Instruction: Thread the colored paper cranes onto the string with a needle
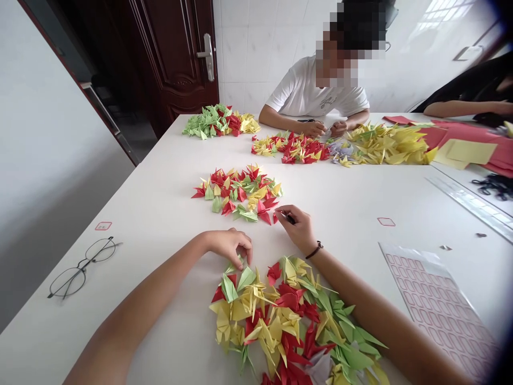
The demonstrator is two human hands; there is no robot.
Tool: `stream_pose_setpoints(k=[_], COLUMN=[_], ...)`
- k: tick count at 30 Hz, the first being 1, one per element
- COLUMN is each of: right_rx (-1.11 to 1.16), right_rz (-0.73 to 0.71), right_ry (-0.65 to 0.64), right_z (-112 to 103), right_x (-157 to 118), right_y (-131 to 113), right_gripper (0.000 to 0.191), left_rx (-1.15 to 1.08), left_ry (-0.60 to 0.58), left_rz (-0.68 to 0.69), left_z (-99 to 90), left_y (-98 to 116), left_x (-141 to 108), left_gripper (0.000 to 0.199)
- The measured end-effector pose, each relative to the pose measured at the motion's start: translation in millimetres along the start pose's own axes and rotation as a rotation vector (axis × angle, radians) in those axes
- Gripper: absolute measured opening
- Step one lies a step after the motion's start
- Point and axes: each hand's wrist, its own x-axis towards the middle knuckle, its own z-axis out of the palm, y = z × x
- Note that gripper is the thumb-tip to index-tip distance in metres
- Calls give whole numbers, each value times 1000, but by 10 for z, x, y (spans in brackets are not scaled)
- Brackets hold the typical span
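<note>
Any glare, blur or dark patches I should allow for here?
Head view: window glare on the glossy white surface, upper right; black corners at right; dark doorway, little detail; faint, soft shadow beside the left hand; pixelated face on the white-shirted person; nearby folded papers reasonably sharp.

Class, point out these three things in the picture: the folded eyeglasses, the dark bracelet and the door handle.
Eyeglasses (pixel 80 264): head view, on the frame's bridge.
Bracelet (pixel 315 250): head view, on the band at the wrist.
Door handle (pixel 208 56): head view, on its upright metal plate.
</note>
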Motion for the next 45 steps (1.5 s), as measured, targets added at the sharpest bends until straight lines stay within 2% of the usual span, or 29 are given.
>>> stream_pose_setpoints(k=[2,7,9,11,15,20,23,26,32,34,36,40,45], right_rx=[10,44,54,62,84,98,109,122,108,86,45,-63,-50], right_rz=[-13,-18,-16,-3,24,35,48,55,66,76,93,99,111], right_ry=[-12,-30,-29,-31,-46,-44,-52,-56,-84,-113,-144,-191,-146], right_z=[-8,-25,-23,-21,-17,-7,1,5,8,18,31,44,23], right_x=[-10,-40,-41,-36,-21,-10,-13,-18,-11,-7,-8,-14,7], right_y=[-16,-43,-40,-35,-27,-24,-27,-34,-25,1,33,72,27], right_gripper=[14,14,14,15,16,14,14,15,16,16,15,16,15], left_rx=[-109,-247,-276,-280,-144,-69,3,21,-271,-280,-238,-191,-59], left_ry=[24,257,284,230,32,-81,-52,35,268,325,316,226,75], left_rz=[1,-44,-28,-3,99,112,76,62,69,42,29,38,61], left_z=[1,28,22,-7,-97,-161,-140,-81,52,71,63,-23,-119], left_y=[-56,-155,-173,-177,-134,-78,-89,-125,-171,-155,-134,-117,-126], left_x=[13,47,40,14,-64,-100,-68,-21,55,65,58,-4,-66], left_gripper=[22,26,28,32,54,55,49,38,29,29,33,45,53])
